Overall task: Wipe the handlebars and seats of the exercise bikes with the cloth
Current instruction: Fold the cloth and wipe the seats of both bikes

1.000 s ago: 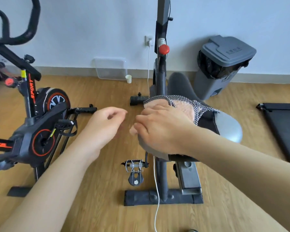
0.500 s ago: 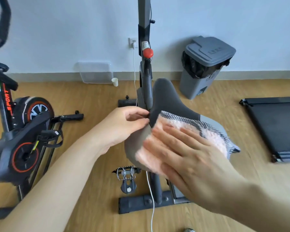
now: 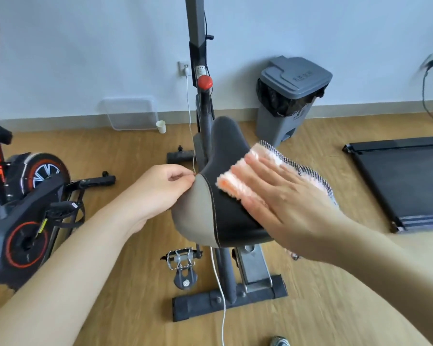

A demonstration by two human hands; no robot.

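The grey and black seat (image 3: 215, 208) of the middle exercise bike (image 3: 200, 108) is right in front of me. A fluffy pink cloth (image 3: 238, 181) with a checked edge lies across its right side. My right hand (image 3: 278, 198) presses flat on the cloth with straight fingers. My left hand (image 3: 158, 191) grips the seat's left edge, fingers curled at the rim. A second bike (image 3: 25, 208), black with red trim, stands at the left; its handlebar is mostly out of frame.
A grey lidded bin (image 3: 290, 98) stands by the wall at the back right. A black treadmill deck (image 3: 405, 181) lies on the floor at right. A clear tray (image 3: 130, 116) and paper cup (image 3: 161, 126) sit by the wall. A white cable (image 3: 220, 290) runs down past the bike's base.
My right hand has slid the cloth from the seat's near left part to its right side. My left hand has taken hold of the seat's left edge. The view has drifted right.
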